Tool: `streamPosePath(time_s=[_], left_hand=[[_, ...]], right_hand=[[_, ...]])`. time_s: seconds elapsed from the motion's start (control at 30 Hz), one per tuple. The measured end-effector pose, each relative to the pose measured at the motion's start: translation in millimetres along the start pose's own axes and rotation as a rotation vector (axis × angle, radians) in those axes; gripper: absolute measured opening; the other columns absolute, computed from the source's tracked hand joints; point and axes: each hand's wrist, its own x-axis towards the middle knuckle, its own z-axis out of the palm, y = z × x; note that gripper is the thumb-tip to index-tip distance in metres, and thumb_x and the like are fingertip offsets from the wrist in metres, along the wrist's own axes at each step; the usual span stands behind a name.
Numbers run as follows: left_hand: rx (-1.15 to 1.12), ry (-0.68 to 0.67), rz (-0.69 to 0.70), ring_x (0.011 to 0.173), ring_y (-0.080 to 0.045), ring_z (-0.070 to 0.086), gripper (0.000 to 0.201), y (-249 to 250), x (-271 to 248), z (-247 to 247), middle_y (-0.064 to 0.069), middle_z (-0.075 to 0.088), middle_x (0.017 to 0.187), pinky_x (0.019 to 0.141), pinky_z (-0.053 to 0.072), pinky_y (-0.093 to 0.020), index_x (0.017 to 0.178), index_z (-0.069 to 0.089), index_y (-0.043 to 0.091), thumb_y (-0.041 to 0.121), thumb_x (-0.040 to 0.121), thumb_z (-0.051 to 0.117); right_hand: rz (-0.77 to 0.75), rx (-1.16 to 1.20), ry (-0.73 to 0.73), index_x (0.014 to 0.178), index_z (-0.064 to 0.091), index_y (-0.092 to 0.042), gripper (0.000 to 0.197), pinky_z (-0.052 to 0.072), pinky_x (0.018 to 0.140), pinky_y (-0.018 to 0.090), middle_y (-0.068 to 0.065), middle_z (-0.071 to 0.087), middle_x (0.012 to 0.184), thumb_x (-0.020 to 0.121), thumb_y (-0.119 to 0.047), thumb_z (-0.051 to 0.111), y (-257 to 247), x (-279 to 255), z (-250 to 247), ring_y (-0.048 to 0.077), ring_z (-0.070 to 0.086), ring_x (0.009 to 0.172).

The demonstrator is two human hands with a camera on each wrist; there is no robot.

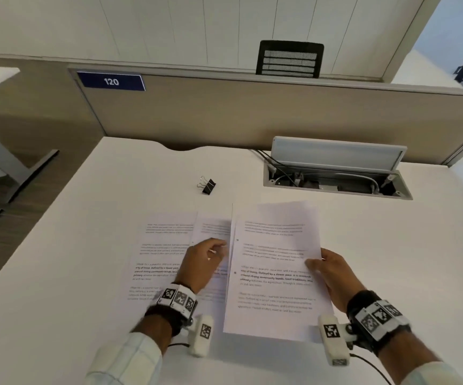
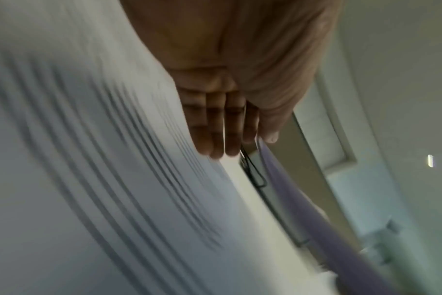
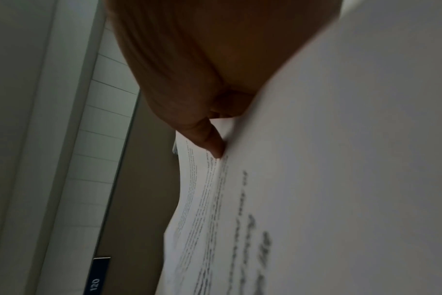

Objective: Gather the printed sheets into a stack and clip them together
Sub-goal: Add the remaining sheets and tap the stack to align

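The head camera looks forward and down from above onto the bench (image 1: 72,245), taking in both wrists and the partition behind. The left wrist camera sits close under the left hand (image 2: 230,95), looking along the fingers, badly blurred. The right wrist camera looks along the right hand (image 3: 189,79), very near its printed sheets (image 3: 316,179). Head and right wrist views share those sheets and the blue "120" sign (image 1: 111,81).

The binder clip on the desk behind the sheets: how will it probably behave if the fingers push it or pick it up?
The binder clip lies on its side on the smooth white desk, so a push would probably slide it, not roll it. It looks small and rigid, probably light to lift. Its wire handles stick out and may swing when pinched.
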Motion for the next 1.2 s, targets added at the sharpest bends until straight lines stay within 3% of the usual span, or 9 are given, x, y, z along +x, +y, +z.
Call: streamPosePath(time_s=[0.07,0.13,0.23,0.33,0.67,0.8,1.03,1.13,1.2], left_hand=[[0.327,0.165,0.049,0.113,-0.021,0.066,0.033,-29.9,13.6,-37.2,-0.002,0.071,0.123,0.1,0.054,-0.041,0.122,0.068,0.019,0.032,0.092,0.069],[0.524,0.265,-0.094,0.135,-0.031,0.051,0.062,-56.7,23.7,-71.5,-0.013,0.055,0.146,0.114,0.04,-0.044,0.14,0.054,0.013,0.044,0.088,0.069],[0.707,0.271,-0.405,0.151,-0.039,0.024,0.107,-79.2,25.0,-94.1,-0.024,0.02,0.164,0.123,0.022,-0.051,0.157,0.02,0.008,0.072,0.081,0.059],[0.752,0.266,-0.523,0.153,-0.043,0.01,0.126,-88.1,17.1,-87.9,-0.028,0.006,0.165,0.124,0.011,-0.055,0.158,0.0,0.005,0.082,0.074,0.054],[0.677,0.264,-0.442,0.15,-0.04,0.024,0.134,-67.6,21.6,-72.4,-0.021,0.031,0.161,0.121,0.026,-0.054,0.158,-0.016,0.012,0.062,0.073,0.075],[0.626,0.272,-0.412,0.126,-0.038,0.051,0.126,-51.8,22.0,-69.4,-0.016,0.05,0.141,0.099,0.048,-0.057,0.158,-0.013,0.024,0.044,0.076,0.08],[0.091,0.381,-0.544,0.135,-0.042,0.05,0.115,-34.6,19.5,-70.6,-0.022,0.042,0.155,0.109,0.044,-0.05,0.16,0.002,0.015,0.054,0.08,0.075],[0.029,0.32,-0.529,0.132,-0.037,0.054,0.098,-36.5,18.7,-67.3,-0.016,0.049,0.151,0.109,0.046,-0.046,0.155,0.027,0.01,0.049,0.081,0.077],[0.093,0.213,-0.445,0.11,-0.031,0.068,0.059,-37.8,19.0,-61.4,-0.01,0.067,0.131,0.098,0.054,-0.043,0.135,0.056,0.011,0.037,0.085,0.074]], right_hand=[[0.002,-0.027,0.044,0.113,0.069,-0.003,0.023,0.061,0.087,0.057,0.018,0.08,0.104,0.098,0.002,0.053,6.9,3.5,-2.9,0.041,0.077,0.093],[0.001,-0.057,0.076,0.111,0.069,-0.004,0.022,0.063,0.084,0.053,0.018,0.079,0.106,0.098,0.001,0.052,13.4,5.6,-4.1,0.04,0.076,0.093],[-0.006,-0.094,0.102,0.111,0.069,-0.003,0.022,0.063,0.083,0.051,0.017,0.079,0.106,0.098,0.001,0.052,18.8,6.4,-3.9,0.04,0.075,0.094],[-0.006,-0.126,0.11,0.111,0.069,-0.002,0.022,0.063,0.084,0.052,0.017,0.079,0.105,0.097,0.001,0.052,23.7,7.8,-2.4,0.04,0.075,0.094],[0.003,-0.159,0.116,0.108,0.068,-0.005,0.02,0.062,0.084,0.053,0.017,0.077,0.104,0.097,0.0,0.052,29.8,14.1,13.0,0.039,0.075,0.092],[0.003,-0.163,0.12,0.107,0.068,-0.006,0.019,0.062,0.084,0.052,0.016,0.077,0.105,0.097,-0.001,0.053,29.9,15.9,19.7,0.038,0.074,0.092],[0.017,-0.155,0.133,0.108,0.068,-0.006,0.02,0.062,0.082,0.049,0.016,0.077,0.105,0.096,-0.001,0.054,31.1,17.0,15.9,0.038,0.074,0.093],[0.026,-0.144,0.142,0.108,0.069,-0.006,0.02,0.062,0.087,0.054,0.017,0.077,0.105,0.095,-0.001,0.055,33.7,18.2,13.0,0.039,0.074,0.094],[0.039,-0.125,0.141,0.11,0.069,-0.006,0.021,0.061,0.09,0.057,0.017,0.077,0.107,0.095,-0.001,0.055,36.2,19.6,13.1,0.039,0.074,0.095]])
